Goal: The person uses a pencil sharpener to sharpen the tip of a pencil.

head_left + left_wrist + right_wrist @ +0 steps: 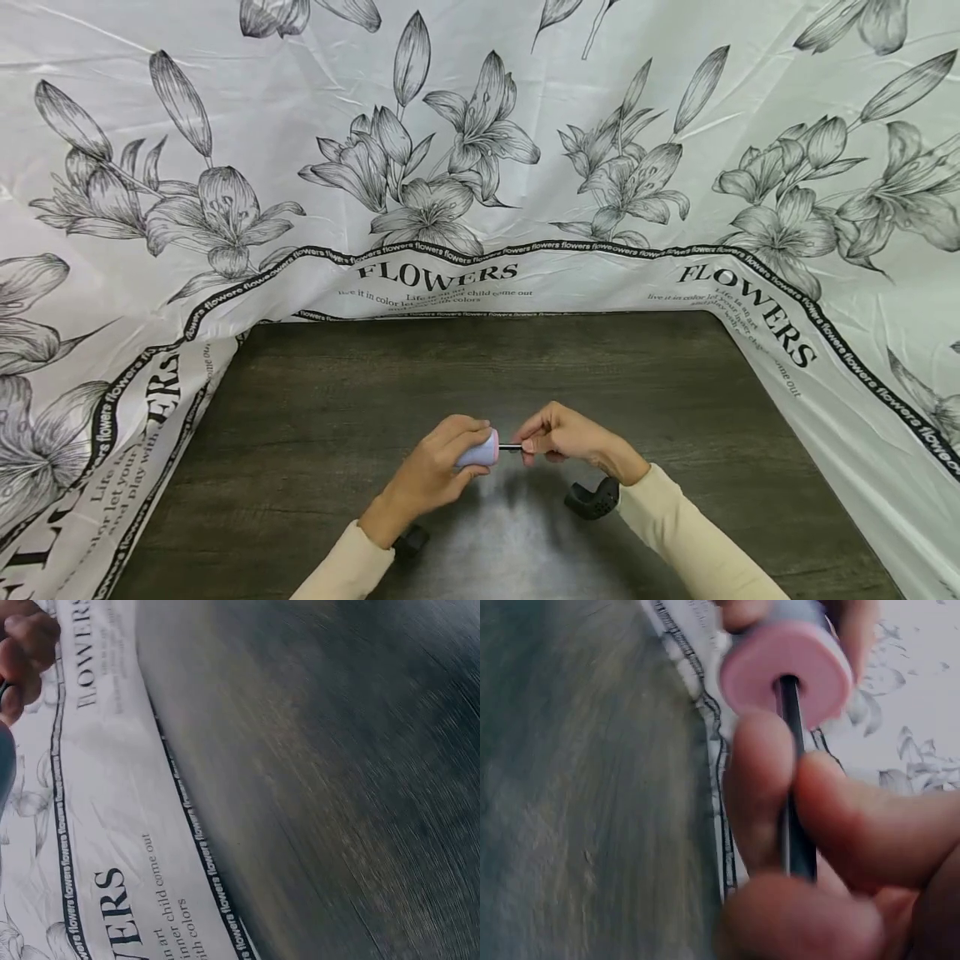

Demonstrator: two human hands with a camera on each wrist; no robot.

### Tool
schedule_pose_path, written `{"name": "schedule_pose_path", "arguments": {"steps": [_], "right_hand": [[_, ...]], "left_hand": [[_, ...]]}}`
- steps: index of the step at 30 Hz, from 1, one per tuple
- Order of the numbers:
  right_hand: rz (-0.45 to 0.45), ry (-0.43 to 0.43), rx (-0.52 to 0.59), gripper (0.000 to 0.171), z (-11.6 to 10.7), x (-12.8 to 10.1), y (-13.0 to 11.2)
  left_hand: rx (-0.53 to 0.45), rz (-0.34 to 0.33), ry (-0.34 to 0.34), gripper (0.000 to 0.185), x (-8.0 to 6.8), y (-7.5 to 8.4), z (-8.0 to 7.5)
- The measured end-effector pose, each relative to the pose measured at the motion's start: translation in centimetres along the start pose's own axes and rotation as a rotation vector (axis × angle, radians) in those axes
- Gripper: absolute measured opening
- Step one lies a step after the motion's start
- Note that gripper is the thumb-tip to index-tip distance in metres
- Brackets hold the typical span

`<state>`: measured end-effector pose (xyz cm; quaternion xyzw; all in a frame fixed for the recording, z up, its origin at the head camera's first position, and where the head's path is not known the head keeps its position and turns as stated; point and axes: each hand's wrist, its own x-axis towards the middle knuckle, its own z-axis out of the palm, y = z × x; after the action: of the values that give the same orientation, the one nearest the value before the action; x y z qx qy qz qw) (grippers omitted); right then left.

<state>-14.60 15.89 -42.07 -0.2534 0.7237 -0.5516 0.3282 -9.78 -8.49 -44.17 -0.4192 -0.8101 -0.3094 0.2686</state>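
Fingers and thumb of the right hand (572, 437) pinch a slim, straight, shiny black rod (510, 447) in the head view. The rod's long axis runs almost level, left to right, from those fingertips to the flat pink end face (496, 447) of a pale lavender, rounded barrel-shaped body (477, 452). The left hand (437, 460) grips that body, fingers over the top and thumb underneath. A short bare length of rod separates the right fingertips from the pink face; both pieces appear held above the dark wood-grain table (337, 375).

In the left wrist view, only some fingers show at the upper left edge, beside a blurred bluish rim; how they hold anything there I cannot tell.

In the right wrist view, the rod points away from the right hand into a hole (788, 681) near the middle of the pink face, clamped between thumb and fingers. Alignment of rod and hole looks like the relation that counts: the right hand has the rod, the left the body. How deep the rod sits is hidden.
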Motion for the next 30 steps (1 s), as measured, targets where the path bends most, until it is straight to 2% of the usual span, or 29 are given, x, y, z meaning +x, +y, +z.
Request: {"name": "schedule_pose_path", "arguments": {"steps": [2,3,5,8,10,12,14,17,19,21,24,26,28,30], "right_hand": [[-0.008,0.009,-0.021,0.026,0.0,0.1,0.3],[-0.029,0.031,-0.05,0.025,0.1,0.2,0.4],[-0.073,0.106,-0.148,0.024,0.4,0.3,0.5],[-0.152,0.244,-0.338,0.02,1.2,0.3,0.4],[-0.229,0.339,-0.503,0.019,1.7,0.3,0.3],[-0.346,0.432,-0.688,0.019,2.0,0.4,0.3],[-0.492,0.534,-0.877,0.022,2.3,0.5,0.5],[-0.695,0.674,-1.1,0.022,2.5,0.8,0.8],[-0.8,0.739,-1.197,0.016,2.5,1.0,1.0],[-0.895,0.783,-1.27,0.015,2.5,1.1,1.2],[-1.026,0.828,-1.34,0.022,2.5,1.3,1.5],[-1.09,0.853,-1.367,0.022,2.5,1.4,1.7],[-1.133,0.874,-1.384,0.022,2.5,1.5,1.8],[-1.154,0.893,-1.393,0.022,2.6,1.6,1.9]], "left_hand": [[0.063,0.058,0.011,0.054,0.1,-0.2,-0.1],[0.077,0.065,0.014,0.054,0.2,-0.4,-0.2],[0.07,0.034,0.013,0.053,0.2,-0.6,-0.4],[0.012,-0.063,0.016,0.053,0.2,-0.9,-0.5],[-0.036,-0.162,0.018,0.051,0.2,-1.0,-0.7],[-0.101,-0.283,0.014,0.049,0.4,-1.0,-0.9],[-0.189,-0.442,-0.014,0.045,0.7,-1.0,-1.3],[-0.37,-0.679,-0.086,0.039,1.3,-1.2,-2.0],[-0.507,-0.81,-0.147,0.038,1.6,-1.5,-2.5],[-0.66,-0.906,-0.203,0.039,1.7,-2.0,-3.0],[-0.904,-1.027,-0.285,0.044,1.8,-2.5,-3.5],[-1.031,-1.079,-0.325,0.047,1.7,-2.7,-3.7],[-1.11,-1.106,-0.343,0.048,1.6,-2.8,-3.7],[-1.116,-1.086,-0.336,0.05,1.6,-2.8,-3.6]]}}
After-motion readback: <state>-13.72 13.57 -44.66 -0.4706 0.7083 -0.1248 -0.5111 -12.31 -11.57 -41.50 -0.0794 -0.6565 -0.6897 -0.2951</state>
